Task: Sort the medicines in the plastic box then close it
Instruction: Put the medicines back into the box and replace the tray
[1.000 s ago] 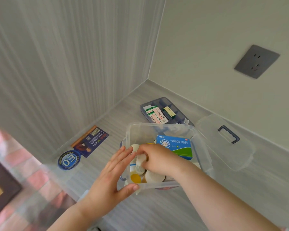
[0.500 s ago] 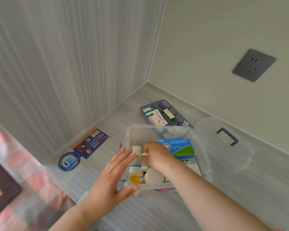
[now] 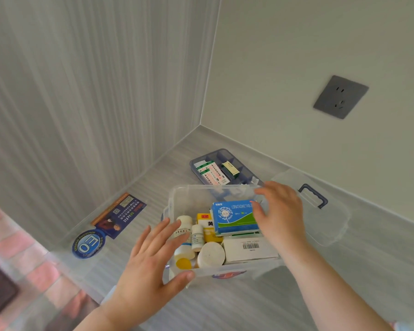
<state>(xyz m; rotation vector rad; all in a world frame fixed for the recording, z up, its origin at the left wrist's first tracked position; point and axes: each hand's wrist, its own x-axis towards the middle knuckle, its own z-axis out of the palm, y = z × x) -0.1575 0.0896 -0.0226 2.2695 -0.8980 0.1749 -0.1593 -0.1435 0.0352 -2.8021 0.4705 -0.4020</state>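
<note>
A: Where was the plastic box (image 3: 177, 199) found, and how was it being steadied?

B: It was set on the grey shelf (image 3: 249, 306), near the middle of the view, with its top open. The left hand (image 3: 148, 263) was laid against the near-left corner, fingers spread and apart, the thumb pressed along the near wall. Nothing was gripped by it; the box was probably only being kept from sliding.

A: And the right hand (image 3: 281, 211)?

B: It was held over the far-right part of the box, fingers loosely spread and closed on nothing. The fingertips were seen just beside, perhaps touching, the right end of the blue carton (image 3: 234, 217); contact could not be told for certain, since the edge was hidden by the fingers.

A: How were the medicines arranged?

B: The bottles were gathered on the left: a white bottle (image 3: 184, 223), a smaller vial (image 3: 197, 236) and a white-capped jar (image 3: 210, 254) near the front wall. A yellow carton (image 3: 207, 225) was stood between them and the blue one, which was stacked on other flat packs. A white barcoded box (image 3: 249, 249) was laid flat at the near right. Bottles to one side and cartons to the other, it was judged, so that all would sit low enough for closing.

A: What remained?

B: The divided tray (image 3: 225, 170), holding a few packs, was left behind the box, and the clear lid (image 3: 320, 223) with its dark handle (image 3: 313, 194) was lying to the right, well within reach. Tray and lid were judged still to be fitted.
</note>
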